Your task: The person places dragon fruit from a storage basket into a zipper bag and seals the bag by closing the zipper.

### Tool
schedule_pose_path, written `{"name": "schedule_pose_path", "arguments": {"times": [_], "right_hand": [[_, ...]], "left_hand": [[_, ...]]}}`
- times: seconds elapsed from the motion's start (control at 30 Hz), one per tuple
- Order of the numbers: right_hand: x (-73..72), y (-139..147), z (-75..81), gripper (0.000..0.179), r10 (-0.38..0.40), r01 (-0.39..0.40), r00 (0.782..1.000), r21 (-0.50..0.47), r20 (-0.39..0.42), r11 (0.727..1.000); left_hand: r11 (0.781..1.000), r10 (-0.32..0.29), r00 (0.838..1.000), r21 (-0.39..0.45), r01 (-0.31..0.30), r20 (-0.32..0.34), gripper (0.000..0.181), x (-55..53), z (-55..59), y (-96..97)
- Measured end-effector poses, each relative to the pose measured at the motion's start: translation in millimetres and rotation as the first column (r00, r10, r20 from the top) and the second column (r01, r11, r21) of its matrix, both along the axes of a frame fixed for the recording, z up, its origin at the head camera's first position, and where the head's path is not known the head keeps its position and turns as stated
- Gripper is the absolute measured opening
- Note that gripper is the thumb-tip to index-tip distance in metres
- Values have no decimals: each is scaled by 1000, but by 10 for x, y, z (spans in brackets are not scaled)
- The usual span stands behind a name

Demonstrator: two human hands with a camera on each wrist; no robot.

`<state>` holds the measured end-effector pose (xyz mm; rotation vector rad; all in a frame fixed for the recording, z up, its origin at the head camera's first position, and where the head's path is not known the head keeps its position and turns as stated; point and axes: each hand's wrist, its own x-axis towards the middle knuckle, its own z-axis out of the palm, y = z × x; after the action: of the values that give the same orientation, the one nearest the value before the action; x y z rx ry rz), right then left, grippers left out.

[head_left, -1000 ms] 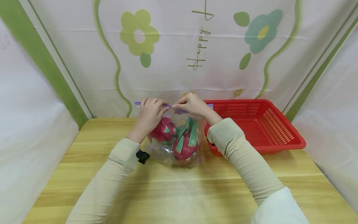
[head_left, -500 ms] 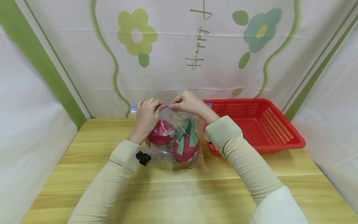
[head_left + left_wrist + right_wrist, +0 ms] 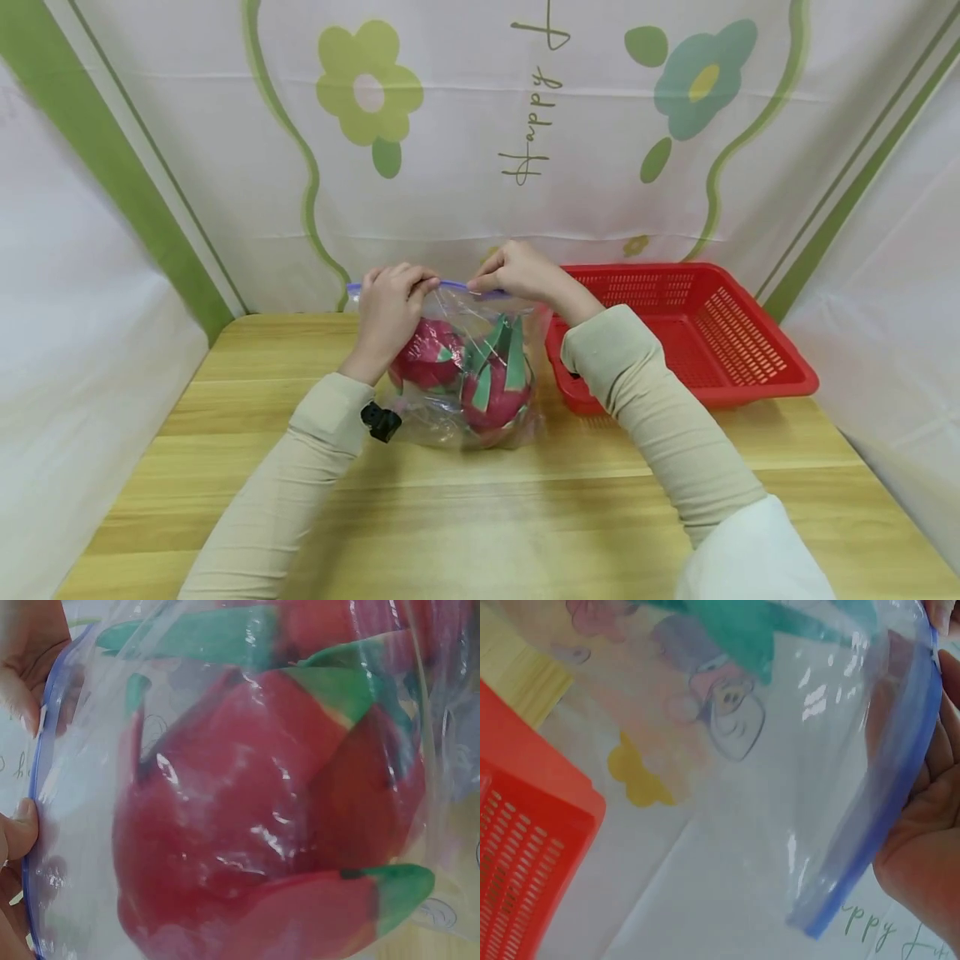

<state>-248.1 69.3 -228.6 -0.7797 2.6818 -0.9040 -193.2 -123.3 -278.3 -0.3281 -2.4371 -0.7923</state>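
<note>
Two pink-red dragon fruits with green tips, a left one [image 3: 427,354] and a right one [image 3: 497,398], sit inside a clear zip bag [image 3: 772,825]. The bag stands upright on the table, its blue zip strip [image 3: 454,286] along the top. My left hand [image 3: 393,310] grips the left part of the strip, thumb [image 3: 19,829] on the near side and fingers over the edge. Farther right, my right hand [image 3: 522,273] pinches the strip between thumb and fingertips. In the right wrist view its palm [image 3: 926,855] lies behind the strip.
A red perforated plastic basket [image 3: 757,390] stands right of the bag, beneath my right forearm. The wooden table [image 3: 480,525] ends at a white printed cloth [image 3: 450,200] behind, with more cloth at both sides. A black wrist camera [image 3: 381,422] hangs at my left cuff.
My right fingertips first moved left toward the left hand, then back right along the zip strip. The left hand shifted slightly left, still gripping. The bag's top edge now looks straighter.
</note>
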Motion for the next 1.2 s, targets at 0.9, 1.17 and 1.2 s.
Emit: {"name": "schedule_pose_path", "arguments": {"times": [0.9, 1.17, 1.2], "right_hand": [[-30, 312, 49, 27, -6, 2, 995, 43, 102, 999], [-23, 385, 64, 29, -33, 27, 991, 54, 126, 998], [-24, 393, 66, 29, -34, 27, 991, 56, 126, 998]], "left_hand": [[976, -48, 974, 217, -1, 222, 24, -29, 61, -132], [980, -43, 975, 200, -2, 219, 25, -34, 67, -139], [980, -43, 975, 199, -1, 216, 25, -36, 67, -142]]}}
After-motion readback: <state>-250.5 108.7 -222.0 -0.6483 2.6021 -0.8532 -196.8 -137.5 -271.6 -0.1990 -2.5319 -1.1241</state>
